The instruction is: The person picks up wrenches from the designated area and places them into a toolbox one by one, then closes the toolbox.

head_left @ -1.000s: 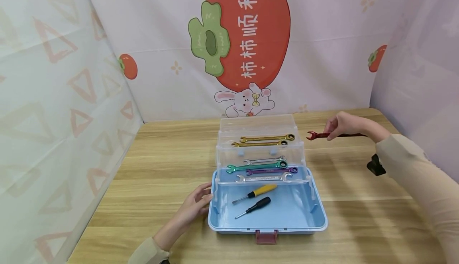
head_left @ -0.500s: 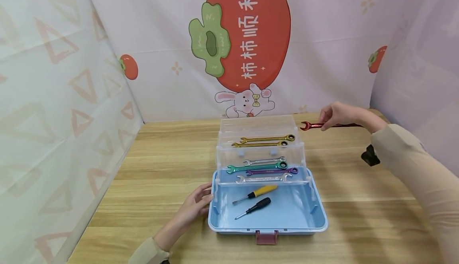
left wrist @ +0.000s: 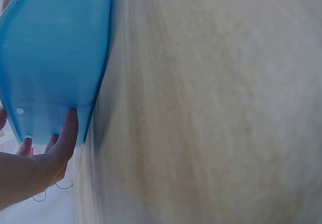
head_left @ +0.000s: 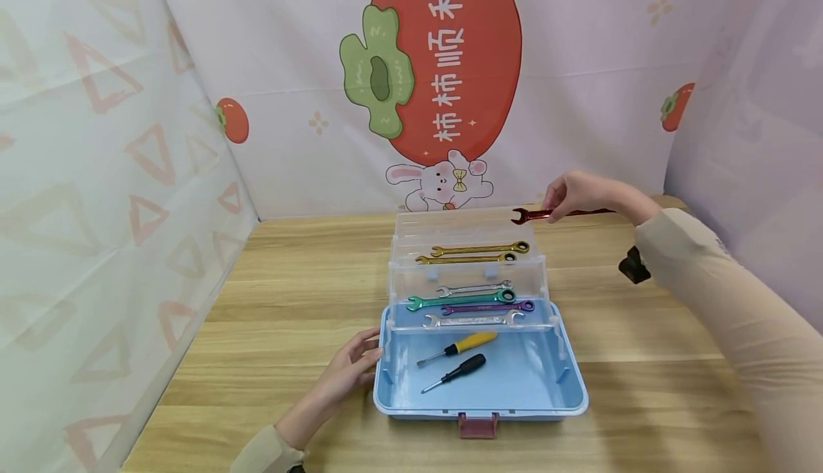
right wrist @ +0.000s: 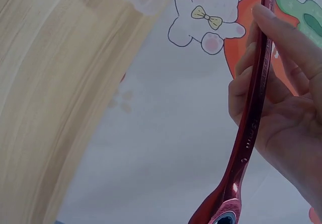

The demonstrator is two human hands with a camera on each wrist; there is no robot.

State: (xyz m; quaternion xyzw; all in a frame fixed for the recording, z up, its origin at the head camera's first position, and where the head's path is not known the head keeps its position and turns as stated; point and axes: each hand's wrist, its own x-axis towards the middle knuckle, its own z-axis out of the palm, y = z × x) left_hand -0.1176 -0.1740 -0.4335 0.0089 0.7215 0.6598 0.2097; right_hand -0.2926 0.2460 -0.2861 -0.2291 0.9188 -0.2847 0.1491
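Observation:
My right hand (head_left: 579,193) pinches a red combination wrench (right wrist: 251,103) between thumb and fingers. The wrench is held level above the table, its open end (head_left: 524,216) over the back right corner of the toolbox's raised trays and its ring end toward the wrist. My left hand (head_left: 350,362) rests against the left side of the blue toolbox (head_left: 572,405), fingertips touching the outer wall (left wrist: 55,68). In the upper clear tray lie two gold wrenches (head_left: 479,249). The lower tray bears a green wrench (head_left: 459,300), a purple wrench (head_left: 485,307) and two silver wrenches (head_left: 472,320).
A yellow-handled screwdriver (head_left: 472,342) and a black-handled screwdriver (head_left: 466,367) lie in the toolbox's base. A pink latch (head_left: 478,426) hangs down at its front. The wooden table (head_left: 289,273) meets a printed cloth wall (head_left: 296,166) behind and cloth at both sides.
My right hand has carried the red wrench up and to the left, from right of the toolbox to over its back right corner. The left hand and toolbox stay put.

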